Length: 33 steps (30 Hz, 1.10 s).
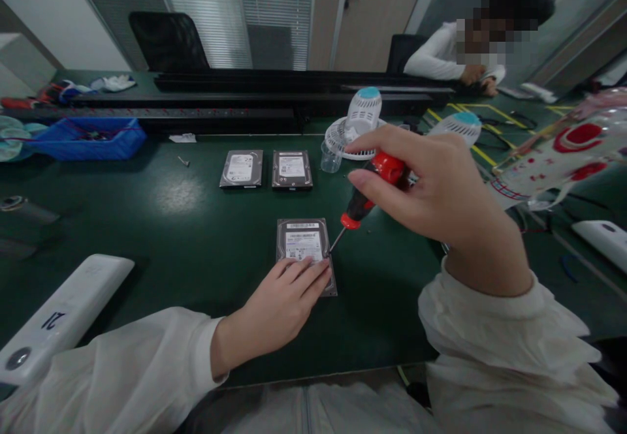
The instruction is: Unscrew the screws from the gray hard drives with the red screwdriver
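Observation:
A hard drive (304, 238) lies label up on the green table in front of me. Across its near half rests my left hand (287, 297), fingers stretched out flat, hiding part of the label and case. My right hand (421, 179) grips a red and black screwdriver (361, 202) by its handle. The shaft slants down to the left, and its tip meets the right edge of the drive, close to my left fingertips. Whether a screw sits under the tip is too small to tell. Two more hard drives, one on the left (241, 168) and one on the right (292, 170), lie farther back.
Behind my right hand stand a white fan (363, 117) and a clear cup (331, 156). A blue bin (91, 139) sits at the back left, a white device marked 21 (68, 313) at the near left. A plastic bottle (553, 153) is at right; a person sits beyond.

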Each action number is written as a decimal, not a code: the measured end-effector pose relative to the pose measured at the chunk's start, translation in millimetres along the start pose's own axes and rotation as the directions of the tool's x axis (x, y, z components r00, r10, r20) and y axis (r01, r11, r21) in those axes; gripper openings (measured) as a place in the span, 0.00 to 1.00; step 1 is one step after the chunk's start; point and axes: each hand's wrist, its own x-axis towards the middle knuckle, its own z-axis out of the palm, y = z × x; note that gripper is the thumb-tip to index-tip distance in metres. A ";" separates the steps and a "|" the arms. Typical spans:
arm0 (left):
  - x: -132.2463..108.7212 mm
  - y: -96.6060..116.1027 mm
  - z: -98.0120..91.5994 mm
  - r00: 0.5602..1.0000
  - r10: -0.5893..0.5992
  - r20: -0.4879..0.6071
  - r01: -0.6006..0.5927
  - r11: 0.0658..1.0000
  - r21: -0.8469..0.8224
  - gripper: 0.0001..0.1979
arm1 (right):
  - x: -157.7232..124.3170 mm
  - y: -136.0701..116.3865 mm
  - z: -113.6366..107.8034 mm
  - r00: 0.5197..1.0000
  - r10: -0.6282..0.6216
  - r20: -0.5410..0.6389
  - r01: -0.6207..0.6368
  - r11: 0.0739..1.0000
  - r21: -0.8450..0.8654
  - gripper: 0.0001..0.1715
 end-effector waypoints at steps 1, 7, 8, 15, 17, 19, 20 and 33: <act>-0.1 0.2 0.0 1.000 0.001 -0.003 -0.001 1.000 0.001 0.25 | -0.1 0.0 0.0 1.000 0.011 -0.003 -0.011 1.000 -0.028 0.21; 0.3 0.0 -0.2 1.000 0.004 -0.009 -0.004 1.000 0.004 0.25 | -2.1 1.7 -3.1 0.996 -0.012 0.089 0.001 0.992 0.129 0.19; 0.3 -0.1 -0.3 1.000 0.006 -0.011 -0.006 1.000 0.004 0.25 | -2.2 1.5 -3.3 0.996 -0.019 0.093 0.005 0.988 0.153 0.18; 0.1 0.2 -0.1 1.000 0.014 -0.006 -0.014 1.000 0.019 0.26 | -2.1 -2.2 -0.5 0.996 0.080 0.034 -0.078 0.996 -0.045 0.21; -0.1 0.3 0.3 1.000 0.014 -0.010 -0.014 1.000 0.021 0.25 | -2.3 -2.0 -0.4 0.995 0.086 0.050 -0.085 0.996 -0.038 0.23; -0.2 0.2 0.6 1.000 0.016 -0.013 -0.015 1.000 0.021 0.25 | -2.2 -1.1 -0.9 0.996 0.047 0.072 -0.050 0.998 0.032 0.21; -0.2 0.2 0.7 1.000 0.016 -0.014 -0.015 1.000 0.022 0.26 | -2.1 -0.6 -1.3 0.997 0.019 0.079 -0.025 0.997 0.077 0.19; -0.7 -0.1 1.0 0.999 0.026 -0.020 -0.025 0.999 0.037 0.25 | -0.7 -9.2 10.5 1.000 0.028 -0.014 -0.026 0.991 0.133 0.16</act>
